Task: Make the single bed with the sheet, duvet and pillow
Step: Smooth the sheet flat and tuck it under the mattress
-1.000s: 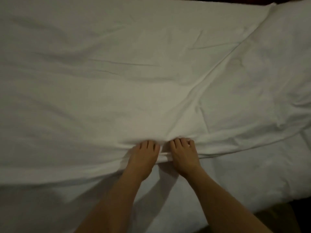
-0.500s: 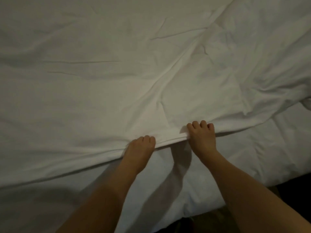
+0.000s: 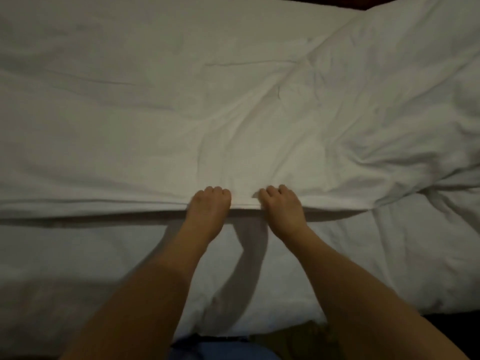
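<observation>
Where both grips close on its near edge | duvet (image 3: 233,126) white, creased; left hand (image 3: 209,210); right hand (image 3: 281,210)

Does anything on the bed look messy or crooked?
Yes. The duvet is bunched into deep wrinkles on the right, while its left side lies smoother. Both hands, left and right, grip its near edge. Nothing looks torn or spilled.
</observation>
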`<state>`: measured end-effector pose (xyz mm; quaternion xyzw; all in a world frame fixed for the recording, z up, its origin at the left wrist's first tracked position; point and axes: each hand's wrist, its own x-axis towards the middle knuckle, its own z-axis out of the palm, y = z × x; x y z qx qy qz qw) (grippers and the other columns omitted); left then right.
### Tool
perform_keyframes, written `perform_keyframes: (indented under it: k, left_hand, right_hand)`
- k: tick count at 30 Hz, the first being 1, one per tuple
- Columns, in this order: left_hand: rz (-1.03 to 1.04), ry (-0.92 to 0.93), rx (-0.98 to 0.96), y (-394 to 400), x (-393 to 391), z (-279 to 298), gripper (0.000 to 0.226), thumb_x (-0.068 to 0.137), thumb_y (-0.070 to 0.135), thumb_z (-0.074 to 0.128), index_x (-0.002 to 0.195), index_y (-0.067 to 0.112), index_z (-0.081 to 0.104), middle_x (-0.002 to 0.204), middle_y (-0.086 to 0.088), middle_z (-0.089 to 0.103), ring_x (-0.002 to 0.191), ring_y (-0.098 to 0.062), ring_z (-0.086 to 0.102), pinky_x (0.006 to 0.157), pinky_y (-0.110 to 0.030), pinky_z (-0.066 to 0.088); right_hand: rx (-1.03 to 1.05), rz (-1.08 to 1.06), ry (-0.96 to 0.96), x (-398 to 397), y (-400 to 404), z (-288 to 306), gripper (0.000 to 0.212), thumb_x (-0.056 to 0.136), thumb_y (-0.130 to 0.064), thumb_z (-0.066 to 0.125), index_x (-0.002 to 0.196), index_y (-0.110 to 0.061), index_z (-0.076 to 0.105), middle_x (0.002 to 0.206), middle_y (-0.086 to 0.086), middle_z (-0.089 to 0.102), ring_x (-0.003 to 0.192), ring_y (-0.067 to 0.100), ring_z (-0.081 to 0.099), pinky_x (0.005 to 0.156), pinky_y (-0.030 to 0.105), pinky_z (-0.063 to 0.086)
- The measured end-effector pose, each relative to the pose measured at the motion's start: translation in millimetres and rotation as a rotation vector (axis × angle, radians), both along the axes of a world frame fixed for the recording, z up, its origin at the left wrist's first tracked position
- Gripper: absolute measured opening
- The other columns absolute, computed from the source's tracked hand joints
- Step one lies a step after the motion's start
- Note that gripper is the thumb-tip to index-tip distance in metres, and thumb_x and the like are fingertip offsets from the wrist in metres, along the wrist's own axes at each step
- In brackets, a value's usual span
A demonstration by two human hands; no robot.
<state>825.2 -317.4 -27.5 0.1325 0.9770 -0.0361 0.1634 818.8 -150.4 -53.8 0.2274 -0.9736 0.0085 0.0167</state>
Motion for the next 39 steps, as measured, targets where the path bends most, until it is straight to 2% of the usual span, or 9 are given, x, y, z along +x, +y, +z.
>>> perform_keyframes:
  k: [4, 8, 10, 12, 16, 19, 22, 34, 39]
  left_hand:
    - [-0.054, 0.199, 0.081, -9, -17, 13, 0.039, 0.037, -0.008, 0.084, 0.068, 0.002, 0.063, 0.062, -0.014, 0.062, 0.053, -0.028, 0.062, 0.046, -0.025, 0.047]
    - [0.060, -0.258, -0.090, 6, 16, -17, 0.030, 0.089, -0.001, 0.051, 0.118, 0.005, 0.054, 0.120, -0.012, 0.057, 0.111, -0.027, 0.056, 0.091, -0.032, 0.043]
    - [0.047, -0.310, -0.083, 19, 34, -29, 0.034, 0.092, 0.002, 0.048, 0.125, 0.005, 0.049, 0.126, -0.012, 0.052, 0.117, -0.026, 0.051, 0.096, -0.032, 0.040]
    - [-0.004, -0.287, -0.032, 35, 43, -37, 0.039, 0.089, 0.009, 0.054, 0.126, 0.006, 0.046, 0.126, -0.012, 0.050, 0.117, -0.027, 0.049, 0.095, -0.034, 0.041]
    - [-0.066, -0.015, 0.151, 95, 18, -17, 0.054, 0.062, 0.028, 0.082, 0.108, 0.012, 0.059, 0.101, -0.008, 0.060, 0.091, -0.024, 0.060, 0.074, -0.030, 0.049]
    - [-0.116, -0.094, 0.234, 140, -2, -5, 0.034, 0.093, 0.008, 0.050, 0.126, 0.007, 0.043, 0.125, -0.013, 0.049, 0.113, -0.028, 0.050, 0.090, -0.034, 0.042]
    - [-0.162, -0.061, 0.149, 158, -16, -3, 0.030, 0.095, 0.003, 0.043, 0.125, 0.006, 0.046, 0.125, -0.013, 0.049, 0.113, -0.028, 0.052, 0.090, -0.035, 0.043]
    - [-0.051, -0.091, 0.260, 307, -26, -14, 0.030, 0.096, 0.013, 0.044, 0.126, 0.011, 0.041, 0.126, -0.008, 0.048, 0.113, -0.024, 0.048, 0.091, -0.032, 0.039]
    - [0.023, -0.077, 0.126, 323, -29, -8, 0.027, 0.095, 0.010, 0.044, 0.122, 0.012, 0.044, 0.123, -0.009, 0.047, 0.108, -0.024, 0.050, 0.087, -0.031, 0.041]
  right_hand:
    - [0.066, -0.116, 0.098, -31, 75, 43, 0.015, 0.054, 0.004, 0.070, 0.064, -0.004, 0.063, 0.053, 0.016, 0.057, 0.044, 0.033, 0.056, 0.043, 0.030, 0.044]
    - [0.193, -0.237, -0.079, 32, 109, 31, 0.022, 0.068, 0.003, 0.050, 0.073, -0.004, 0.070, 0.064, 0.016, 0.063, 0.055, 0.035, 0.058, 0.050, 0.038, 0.053]
    - [0.334, -0.213, -0.323, 67, 106, 12, 0.036, 0.084, -0.003, 0.040, 0.108, -0.014, 0.065, 0.102, 0.009, 0.065, 0.091, 0.032, 0.060, 0.080, 0.038, 0.050]
    - [0.385, -0.239, -0.383, 60, 97, 11, 0.036, 0.092, -0.006, 0.039, 0.124, -0.018, 0.050, 0.122, 0.005, 0.054, 0.112, 0.026, 0.050, 0.092, 0.033, 0.037]
    - [0.320, -0.307, -0.236, 24, 85, 26, 0.025, 0.088, -0.003, 0.048, 0.111, -0.012, 0.054, 0.110, 0.008, 0.058, 0.102, 0.027, 0.053, 0.086, 0.033, 0.038]
    - [0.229, -0.287, -0.105, 19, 94, 26, 0.025, 0.063, 0.006, 0.070, 0.084, -0.005, 0.062, 0.078, 0.013, 0.064, 0.071, 0.031, 0.059, 0.066, 0.035, 0.046]
    - [0.212, -0.272, -0.018, 19, 123, 22, 0.032, 0.043, 0.010, 0.073, 0.067, -0.005, 0.059, 0.059, 0.011, 0.057, 0.053, 0.029, 0.053, 0.053, 0.031, 0.044]
    - [0.046, -0.257, 0.047, -12, 241, -1, 0.029, 0.041, -0.011, 0.081, 0.061, -0.012, 0.060, 0.059, 0.005, 0.058, 0.058, 0.026, 0.056, 0.059, 0.030, 0.039]
    - [0.030, -0.196, 0.014, -19, 297, -2, 0.034, 0.039, -0.006, 0.083, 0.068, -0.011, 0.065, 0.064, 0.007, 0.062, 0.058, 0.027, 0.057, 0.057, 0.030, 0.044]
